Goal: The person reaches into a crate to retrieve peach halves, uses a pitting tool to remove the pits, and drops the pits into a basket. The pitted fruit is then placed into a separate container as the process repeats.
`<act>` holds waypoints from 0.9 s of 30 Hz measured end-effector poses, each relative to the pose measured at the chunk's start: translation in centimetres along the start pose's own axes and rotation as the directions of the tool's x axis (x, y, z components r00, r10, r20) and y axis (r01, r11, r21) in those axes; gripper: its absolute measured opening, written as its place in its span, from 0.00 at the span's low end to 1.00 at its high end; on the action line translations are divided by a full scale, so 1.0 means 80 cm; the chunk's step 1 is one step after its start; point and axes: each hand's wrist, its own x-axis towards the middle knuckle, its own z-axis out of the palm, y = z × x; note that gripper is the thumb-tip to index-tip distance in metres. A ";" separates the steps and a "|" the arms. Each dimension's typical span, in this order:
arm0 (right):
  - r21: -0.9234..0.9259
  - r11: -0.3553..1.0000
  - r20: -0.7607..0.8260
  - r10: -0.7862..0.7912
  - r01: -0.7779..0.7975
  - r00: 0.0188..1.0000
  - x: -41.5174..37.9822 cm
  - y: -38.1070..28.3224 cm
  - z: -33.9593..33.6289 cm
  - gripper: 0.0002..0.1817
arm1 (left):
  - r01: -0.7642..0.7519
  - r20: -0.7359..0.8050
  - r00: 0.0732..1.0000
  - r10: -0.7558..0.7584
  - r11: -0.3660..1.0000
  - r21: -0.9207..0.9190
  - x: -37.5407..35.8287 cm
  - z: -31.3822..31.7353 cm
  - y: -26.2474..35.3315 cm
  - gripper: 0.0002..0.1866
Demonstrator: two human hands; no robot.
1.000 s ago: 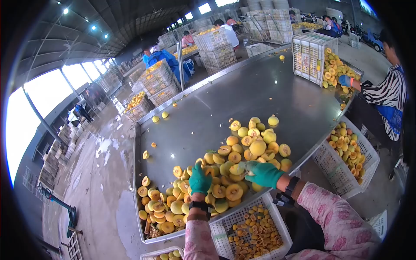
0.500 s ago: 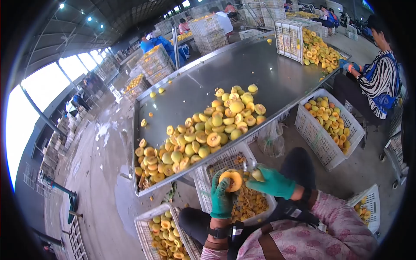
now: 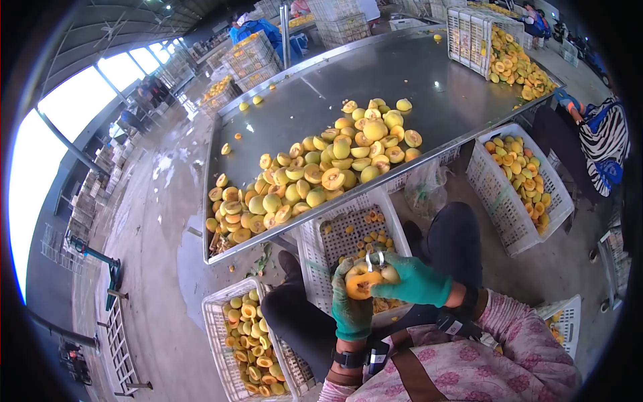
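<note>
My left hand, in a green glove, is closed around a halved yellow peach, cut face up. My right hand, gloved alike, grips a small pitting tool with a pale handle and a curved metal loop. The tool is up against the peach half; its working end is partly hidden by the fruit and fingers. Both hands are above a white plastic crate between my legs, which holds small brown-orange pits or scraps. Just beyond, a heap of halved peaches lies on a metal table.
A crate of peach halves stands by my left leg, another to the right. On the table's far right, a tipped crate spills fruit near a seated co-worker. A clear plastic bag hangs under the table edge.
My hands have come together, bringing the tool from beside the peach half onto it. The peach half has tilted and moved lower. The head view has shifted slightly downward.
</note>
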 end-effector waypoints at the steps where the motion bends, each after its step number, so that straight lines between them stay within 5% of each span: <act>1: -0.073 0.996 0.001 -0.045 0.045 0.999 0.007 0.009 -0.003 0.14 | -0.021 0.028 0.999 0.020 0.999 0.035 0.006 0.002 -0.001 0.28; 2: -0.146 0.985 0.003 -0.090 0.089 0.996 0.014 0.018 -0.006 0.13 | 0.044 0.157 0.987 -0.022 0.989 -0.139 0.013 -0.006 -0.003 0.29; 5: -0.327 0.940 0.147 -0.056 0.102 0.988 0.050 0.042 -0.034 0.15 | 0.315 0.363 0.889 -0.277 0.948 -0.048 0.032 -0.015 0.016 0.32; 8: -0.388 0.916 0.383 0.057 0.104 0.922 0.080 0.027 -0.034 0.20 | 0.422 0.111 0.905 -0.411 0.900 -0.112 0.050 -0.020 0.010 0.29; 9: -0.332 0.943 0.311 0.102 0.007 0.945 0.082 0.025 -0.034 0.21 | 0.447 0.029 0.894 -0.448 0.882 -0.147 0.056 -0.024 0.003 0.28; 11: -0.196 0.965 0.177 0.208 -0.173 0.962 0.084 0.028 -0.038 0.23 | 0.384 -0.023 0.917 -0.397 0.899 -0.212 0.062 -0.040 -0.003 0.26; 13: -0.416 0.863 0.115 0.362 -0.286 0.925 0.065 0.044 -0.055 0.21 | 0.281 -0.065 0.951 -0.301 0.934 -0.220 0.069 -0.049 0.003 0.26; 14: -0.581 0.762 0.104 0.419 -0.287 0.902 0.050 0.053 -0.072 0.18 | 0.220 -0.163 0.954 -0.252 0.957 -0.191 0.068 -0.054 0.009 0.25; 15: -0.758 0.646 0.329 0.260 0.090 0.908 0.027 0.085 -0.103 0.12 | 0.215 -0.169 0.953 -0.253 0.953 -0.212 0.067 -0.059 0.015 0.25; 17: -0.772 0.616 0.112 0.374 -0.156 0.921 0.014 0.068 -0.165 0.09 | 0.195 -0.177 0.953 -0.246 0.945 -0.263 0.067 -0.070 0.025 0.25; 18: -0.839 0.537 0.190 0.443 -0.090 0.876 0.014 0.061 -0.199 0.08 | 0.177 -0.132 0.963 -0.233 0.923 -0.342 0.066 -0.080 0.027 0.23; 21: -0.774 0.629 0.289 0.461 -0.079 0.839 0.034 0.020 -0.190 0.07 | 0.126 -0.089 0.982 -0.169 0.923 -0.364 0.068 -0.069 0.023 0.24; 25: -0.613 0.759 0.359 0.021 0.219 0.933 0.029 0.033 -0.062 0.09 | 0.213 -0.158 0.934 -0.321 0.853 -0.476 0.074 -0.060 0.003 0.27; 26: -0.482 0.875 0.298 0.107 0.052 0.949 0.029 0.037 -0.030 0.10 | 0.195 -0.194 0.932 -0.306 0.874 -0.444 0.073 -0.067 -0.007 0.28; 27: -0.534 0.841 0.221 0.230 -0.080 0.948 0.021 0.042 -0.002 0.11 | 0.181 -0.231 0.928 -0.293 0.895 -0.407 0.070 -0.072 -0.014 0.29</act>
